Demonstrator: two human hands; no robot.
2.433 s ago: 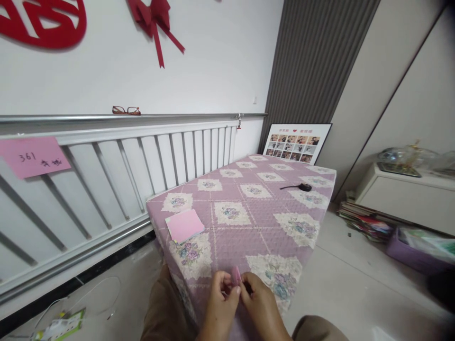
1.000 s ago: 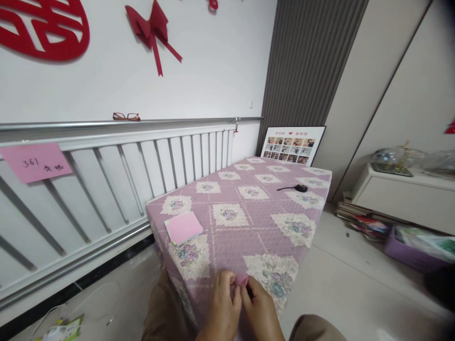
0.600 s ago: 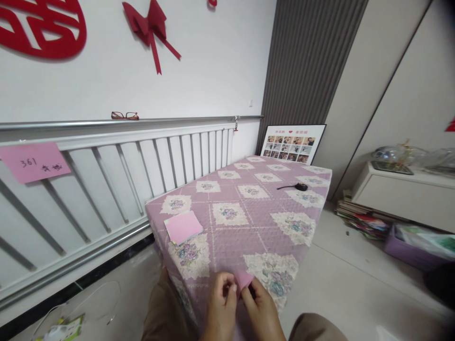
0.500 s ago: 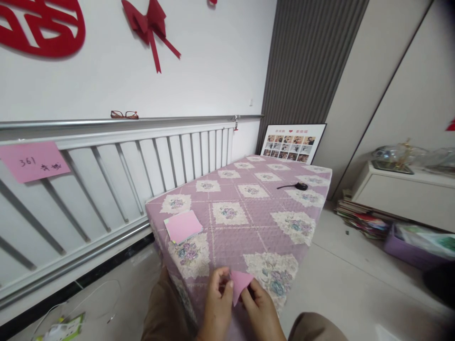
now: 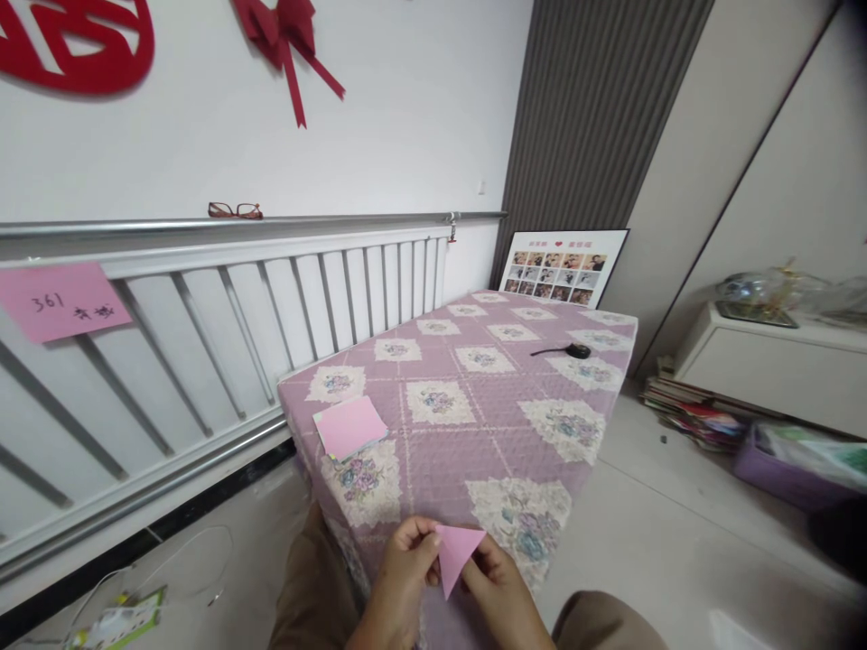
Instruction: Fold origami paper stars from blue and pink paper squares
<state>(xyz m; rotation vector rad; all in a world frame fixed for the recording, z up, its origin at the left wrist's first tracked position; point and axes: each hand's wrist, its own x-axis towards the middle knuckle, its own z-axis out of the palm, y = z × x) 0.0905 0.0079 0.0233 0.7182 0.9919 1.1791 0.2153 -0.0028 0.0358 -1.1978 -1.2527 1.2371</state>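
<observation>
Both hands meet at the near edge of the table (image 5: 474,424), and between them sits a pink paper triangle (image 5: 455,551) — flat edge up, point hanging down. The left hand (image 5: 399,578) pinches the triangle's left corner between thumb and forefinger; the right hand (image 5: 498,587) pinches the right corner the same way. So the paper spans the gap between the 2 grips, held just above the tablecloth's near edge, with its lower point free between the 2 palms. Whether the point brushes the cloth cannot be told.

The table is draped in a purple quilted cloth with floral squares. On its left near corner lies a pad (image 5: 350,426) of pink sheets, well apart from the hands. Toward the far right of the cloth rests a small black object (image 5: 575,350) with a thin tail — too small to identify. A photo frame (image 5: 559,268) leans against the wall at the far end. Along the left runs a white railing (image 5: 271,298), with a pink note (image 5: 60,300) stuck to it and glasses (image 5: 235,210) on its top ledge.
</observation>
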